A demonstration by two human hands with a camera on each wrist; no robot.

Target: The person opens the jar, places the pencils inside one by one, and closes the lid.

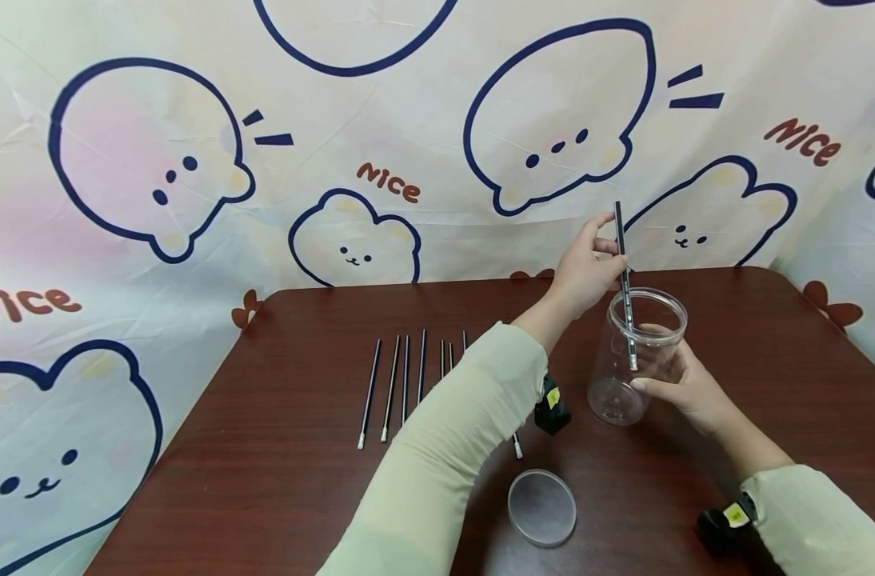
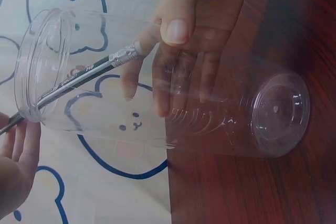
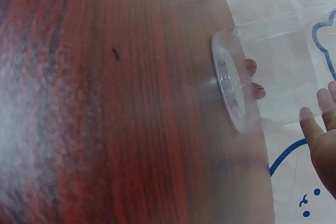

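My left hand [image 1: 585,268] pinches a dark pencil [image 1: 627,296] near its upper end. The pencil's white eraser end points down inside a clear plastic jar [image 1: 601,384], through the open mouth. In the left wrist view, the ferrule and lettering of the pencil [image 2: 79,75] show through the jar wall. My right hand [image 1: 685,388] grips the jar from the right, thumb in front and fingers behind. The right wrist view shows the jar's base [image 3: 231,87] and part of the right hand [image 3: 325,142]. Whether the base touches the table cannot be told.
Several pencils [image 1: 369,396] lie in a row on the brown table [image 1: 265,480], some hidden behind the left sleeve. A clear round lid [image 1: 541,508] lies near the front. A cloth with bear drawings [image 1: 351,240] hangs behind. Each wrist wears a black device [image 1: 553,412].
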